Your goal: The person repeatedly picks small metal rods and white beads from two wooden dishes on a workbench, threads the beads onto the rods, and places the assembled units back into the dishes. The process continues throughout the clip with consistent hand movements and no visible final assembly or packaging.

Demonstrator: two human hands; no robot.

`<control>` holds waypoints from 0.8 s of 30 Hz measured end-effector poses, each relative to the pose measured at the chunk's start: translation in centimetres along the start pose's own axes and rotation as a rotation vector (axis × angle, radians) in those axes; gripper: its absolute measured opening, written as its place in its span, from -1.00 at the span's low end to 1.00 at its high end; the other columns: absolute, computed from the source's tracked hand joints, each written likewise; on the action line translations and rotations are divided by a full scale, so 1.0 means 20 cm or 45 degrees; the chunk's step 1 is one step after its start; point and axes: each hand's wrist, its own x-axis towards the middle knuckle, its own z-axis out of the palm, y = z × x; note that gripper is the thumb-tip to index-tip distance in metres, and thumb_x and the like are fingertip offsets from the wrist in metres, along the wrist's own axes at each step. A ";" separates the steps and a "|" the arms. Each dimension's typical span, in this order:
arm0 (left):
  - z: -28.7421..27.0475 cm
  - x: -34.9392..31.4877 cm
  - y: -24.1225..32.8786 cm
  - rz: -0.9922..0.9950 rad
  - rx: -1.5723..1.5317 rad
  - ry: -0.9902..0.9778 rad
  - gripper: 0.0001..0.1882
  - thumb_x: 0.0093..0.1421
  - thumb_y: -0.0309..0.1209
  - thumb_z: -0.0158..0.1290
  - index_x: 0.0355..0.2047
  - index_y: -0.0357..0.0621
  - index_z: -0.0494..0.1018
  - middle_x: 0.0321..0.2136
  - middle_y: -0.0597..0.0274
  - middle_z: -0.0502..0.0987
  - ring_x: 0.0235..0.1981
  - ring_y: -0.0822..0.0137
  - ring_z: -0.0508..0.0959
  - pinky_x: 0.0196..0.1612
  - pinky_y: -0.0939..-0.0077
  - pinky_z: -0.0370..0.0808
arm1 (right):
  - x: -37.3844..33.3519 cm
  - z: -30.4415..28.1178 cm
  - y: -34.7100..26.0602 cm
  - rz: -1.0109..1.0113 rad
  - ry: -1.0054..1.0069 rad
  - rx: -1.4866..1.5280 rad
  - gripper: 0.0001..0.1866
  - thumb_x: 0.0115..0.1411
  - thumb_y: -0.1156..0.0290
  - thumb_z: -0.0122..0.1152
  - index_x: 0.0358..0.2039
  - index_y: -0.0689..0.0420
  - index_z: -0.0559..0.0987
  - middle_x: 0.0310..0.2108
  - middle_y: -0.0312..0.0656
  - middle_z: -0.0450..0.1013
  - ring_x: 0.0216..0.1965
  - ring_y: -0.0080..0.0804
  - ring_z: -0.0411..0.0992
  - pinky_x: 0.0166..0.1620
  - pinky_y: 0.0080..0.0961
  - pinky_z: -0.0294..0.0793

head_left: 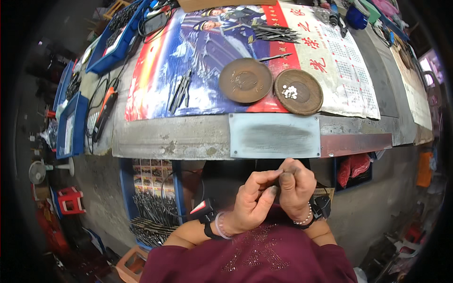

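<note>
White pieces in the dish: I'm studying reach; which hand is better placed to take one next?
Probably the right hand: it appears nearer the white pieces; the left hand sits farther left.

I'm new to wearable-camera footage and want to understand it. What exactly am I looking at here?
There is no machine: a person works with bare hands. The single picture comes from a fisheye camera worn on the head, looking down, so straight edges bend. The left hand and right hand meet at the fingertips in front of the workbench; anything pinched there is too small to make out. On the bench, two shallow brown dishes rest on a calendar poster: the left dish holds small thin pieces, the right dish small white pieces. A smudged pale-blue plate lies at the front edge.
</note>
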 end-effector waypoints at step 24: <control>-0.04 -0.03 0.02 0.073 0.059 0.047 -0.65 0.33 -0.62 -0.17 0.12 -0.38 0.25 -0.14 0.17 0.47 -0.16 0.56 0.45 -0.07 0.68 0.39 | -0.06 0.03 -0.06 -0.204 -0.037 -0.455 -0.85 0.02 0.65 0.20 -0.39 0.25 0.41 -0.51 -0.13 0.39 -0.51 -0.16 0.35 -0.37 -0.35 0.40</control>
